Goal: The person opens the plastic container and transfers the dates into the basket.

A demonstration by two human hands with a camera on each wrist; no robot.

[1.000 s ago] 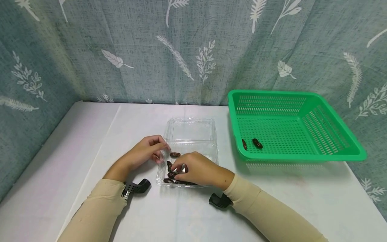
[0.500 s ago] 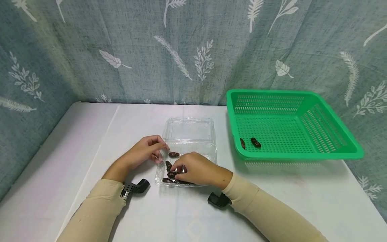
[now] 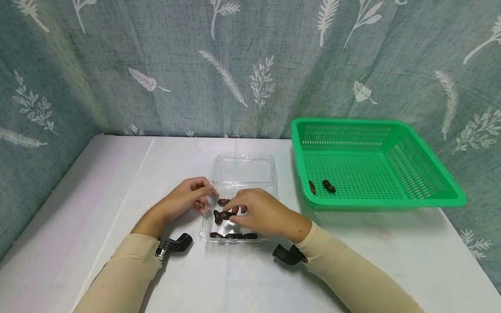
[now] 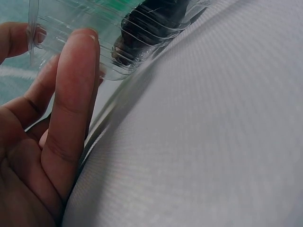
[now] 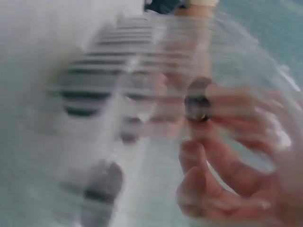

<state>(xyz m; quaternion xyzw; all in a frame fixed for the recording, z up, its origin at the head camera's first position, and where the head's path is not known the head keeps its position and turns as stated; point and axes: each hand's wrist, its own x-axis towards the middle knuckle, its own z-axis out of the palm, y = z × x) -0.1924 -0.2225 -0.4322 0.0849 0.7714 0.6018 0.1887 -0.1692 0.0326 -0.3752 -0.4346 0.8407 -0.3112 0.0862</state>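
A hinged clear plastic box (image 3: 246, 191) lies open on the table with several dark dates inside. My left hand (image 3: 189, 195) grips its left wall; the left wrist view shows fingertips on both sides of the plastic. My right hand (image 3: 266, 213) reaches over the box, its index finger and thumb around a date (image 3: 225, 215). An upright-lying date (image 3: 217, 217) sits just left of that one, and another date (image 3: 223, 202) is behind. Along the front wall runs a row of dates (image 3: 233, 236). The right wrist view is blurred, so the contact there is hard to see.
A green plastic basket (image 3: 377, 202) stands to the right, holding two dates (image 3: 328, 186) near its left front corner. White cloth (image 3: 117, 182) covers the table. A grey-green leaf-patterned curtain (image 3: 176, 78) hangs behind and at the left.
My right hand has moved back and slightly right, and the date at its fingertips has shifted back from near the front row. The front dates now show more fully. The left hand stays put.
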